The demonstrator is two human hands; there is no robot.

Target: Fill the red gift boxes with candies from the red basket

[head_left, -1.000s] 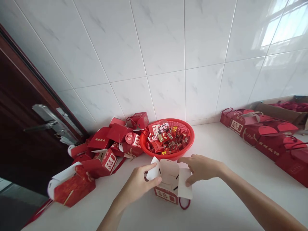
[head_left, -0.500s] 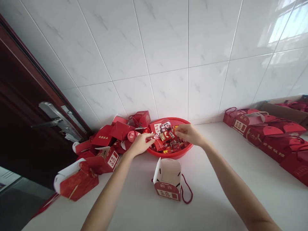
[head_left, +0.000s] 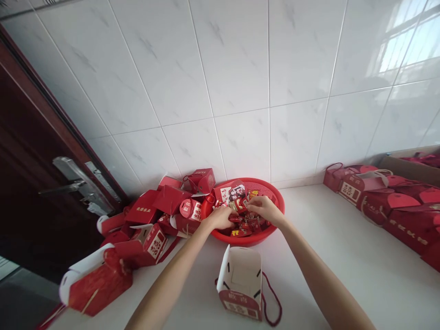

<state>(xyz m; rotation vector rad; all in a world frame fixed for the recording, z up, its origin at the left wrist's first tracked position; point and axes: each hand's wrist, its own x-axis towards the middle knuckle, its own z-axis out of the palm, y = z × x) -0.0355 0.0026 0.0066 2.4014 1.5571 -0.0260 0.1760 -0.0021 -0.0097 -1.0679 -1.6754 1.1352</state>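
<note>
A red plastic basket (head_left: 281,201) with a perforated wall holds many wrapped candies (head_left: 252,222), mostly red. My left hand (head_left: 222,217) reaches over its near left rim, fingers curled down round a red-wrapped candy (head_left: 234,219). On the right side of the basket, my right hand (head_left: 264,208) has thumb and fingers drawn together low over the candies; what is between the fingertips is hidden. Right in front of the basket stands a red gift box (head_left: 239,302) with a white inside, its top open and nothing in it, a dark red cord handle (head_left: 275,298) lying at its right.
A heap of red gift boxes (head_left: 142,208) lies at the left, one open box (head_left: 99,284) nearest me. Closed red boxes (head_left: 392,206) stand in rows at the right, before a cardboard carton (head_left: 398,164). A tiled wall (head_left: 240,146) rises behind; a dark door (head_left: 30,183) is at the left.
My left hand has moved right, deeper into the basket among the candies. My right hand has come slightly inward and lower. The view has tilted up a little, so everything sits lower.
</note>
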